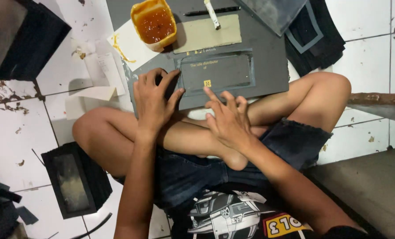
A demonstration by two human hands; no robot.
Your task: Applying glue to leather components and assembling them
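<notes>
I sit cross-legged on a tiled floor with a dark grey board (268, 62) in front of my knees. On it lies a grey rectangular panel with a clear window and small gold print (217, 73). My left hand (153, 102) presses flat on the panel's left end, fingers spread. The fingertips of my right hand (228, 119) touch the panel's lower edge. Neither hand grips anything.
A yellow tub of amber glue (154, 23) stands at the board's far left on white paper (131, 46). A brush (212, 14) rests on a tan card (208, 33). Black box stacks lie at left (76, 181), top left (27, 37) and top right (314, 37).
</notes>
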